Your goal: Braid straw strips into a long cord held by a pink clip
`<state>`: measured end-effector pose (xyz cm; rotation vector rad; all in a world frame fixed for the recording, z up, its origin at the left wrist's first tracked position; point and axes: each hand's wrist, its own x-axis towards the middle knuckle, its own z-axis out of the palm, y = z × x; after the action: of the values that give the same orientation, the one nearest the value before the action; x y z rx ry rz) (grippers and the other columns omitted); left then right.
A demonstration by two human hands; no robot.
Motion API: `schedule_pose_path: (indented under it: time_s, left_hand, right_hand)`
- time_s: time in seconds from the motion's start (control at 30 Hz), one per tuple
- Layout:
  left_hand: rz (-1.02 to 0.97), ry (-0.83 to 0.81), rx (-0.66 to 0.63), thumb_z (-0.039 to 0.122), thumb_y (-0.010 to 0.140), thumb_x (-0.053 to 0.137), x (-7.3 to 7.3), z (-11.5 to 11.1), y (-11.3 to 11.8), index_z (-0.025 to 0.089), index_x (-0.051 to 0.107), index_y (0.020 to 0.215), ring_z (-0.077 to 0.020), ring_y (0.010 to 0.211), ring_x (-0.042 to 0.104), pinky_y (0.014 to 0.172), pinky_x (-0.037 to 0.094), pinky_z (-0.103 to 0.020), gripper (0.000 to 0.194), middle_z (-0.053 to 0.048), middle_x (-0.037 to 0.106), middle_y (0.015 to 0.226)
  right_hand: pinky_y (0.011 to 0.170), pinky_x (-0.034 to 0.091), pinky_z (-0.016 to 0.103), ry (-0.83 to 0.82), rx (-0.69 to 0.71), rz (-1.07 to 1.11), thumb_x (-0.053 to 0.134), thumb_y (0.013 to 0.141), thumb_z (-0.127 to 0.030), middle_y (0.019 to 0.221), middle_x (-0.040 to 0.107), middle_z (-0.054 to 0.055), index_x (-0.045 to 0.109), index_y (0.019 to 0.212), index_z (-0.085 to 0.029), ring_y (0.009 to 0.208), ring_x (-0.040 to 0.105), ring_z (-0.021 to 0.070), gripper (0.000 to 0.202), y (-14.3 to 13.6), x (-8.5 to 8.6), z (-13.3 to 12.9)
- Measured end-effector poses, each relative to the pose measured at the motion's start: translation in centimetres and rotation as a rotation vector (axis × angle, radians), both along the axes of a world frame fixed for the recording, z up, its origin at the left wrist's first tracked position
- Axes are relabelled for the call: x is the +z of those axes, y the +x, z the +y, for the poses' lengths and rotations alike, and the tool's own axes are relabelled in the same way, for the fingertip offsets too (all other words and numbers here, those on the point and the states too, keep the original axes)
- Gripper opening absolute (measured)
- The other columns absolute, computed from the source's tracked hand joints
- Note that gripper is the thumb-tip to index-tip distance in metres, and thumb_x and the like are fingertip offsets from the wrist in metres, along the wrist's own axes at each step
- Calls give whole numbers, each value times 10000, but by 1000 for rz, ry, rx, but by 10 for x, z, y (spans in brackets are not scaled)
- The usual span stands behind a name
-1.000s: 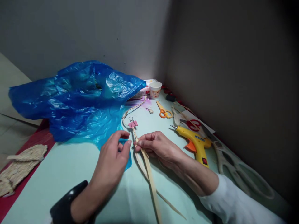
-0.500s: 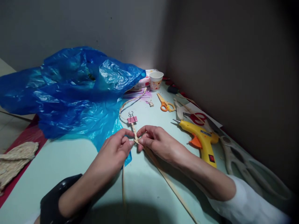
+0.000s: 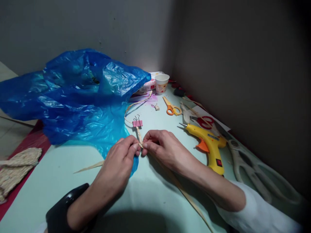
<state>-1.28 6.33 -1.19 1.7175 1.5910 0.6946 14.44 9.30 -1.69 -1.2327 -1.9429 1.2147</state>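
Note:
A pale straw braid (image 3: 138, 133) hangs toward me from a pink binder clip (image 3: 137, 123) at mid-table. My left hand (image 3: 123, 152) pinches the near end of the braid from the left, thumb against index finger. From the right, my right hand (image 3: 161, 145) pinches the same end, its fingertips almost touching those of the left. One loose straw strand (image 3: 191, 202) runs from under my right hand toward the front edge of the view. Another strand (image 3: 91, 167) sticks out to the left from behind my left hand.
A crumpled blue plastic bag (image 3: 80, 97) covers the back left. On the right lie a yellow glue gun (image 3: 212, 145), orange scissors (image 3: 171, 106), red-handled scissors (image 3: 204, 122) and large scissors (image 3: 252, 165). A paper cup (image 3: 162, 84) stands behind. Woven straw (image 3: 19, 168) lies far left.
The strand that hung down below my left hand now points out to the left. My left hand has turned slightly, and its fingers are closer together at the braid.

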Motion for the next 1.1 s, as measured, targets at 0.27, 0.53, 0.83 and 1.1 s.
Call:
schedule_pose_path:
  time_s: [0.27, 0.53, 0.83, 1.1]
  left_hand:
    - [-385, -263, 175, 348, 800, 558, -2, 1, 4, 188, 500, 651, -77, 446, 220, 415, 140, -224, 226, 86, 294, 509]
    - [-267, -178, 194, 256, 788, 523, -5, 0, 4, 189, 477, 594, -86, 481, 337, 475, 255, -219, 210, 69, 399, 481]
    - [-371, -225, 196, 292, 792, 546, -4, -1, 1, 168, 554, 675, -100, 603, 458, 565, 345, -213, 171, 32, 526, 630]
    - [-506, -372, 209, 359, 788, 621, -4, -4, -6, 169, 601, 755, -53, 434, 278, 423, 196, -181, 193, 93, 375, 458]
  right_hand:
    - [576, 295, 253, 142, -51, -197, 516, 862, -179, 716, 676, 15, 695, 809, -199, 644, 533, 131, 188, -2, 10, -7]
    - [511, 179, 305, 526, -73, -565, 504, 847, -172, 767, 583, 42, 619, 812, -177, 594, 474, 148, 120, -9, 13, -27]
    - [457, 203, 305, 858, -10, -570, 557, 742, -107, 725, 552, 49, 586, 835, -142, 611, 507, 186, 104, -19, -5, -44]
    - [499, 299, 321, 994, -138, -484, 438, 875, -82, 644, 590, 39, 631, 814, -136, 571, 520, 167, 210, -28, -20, -53]
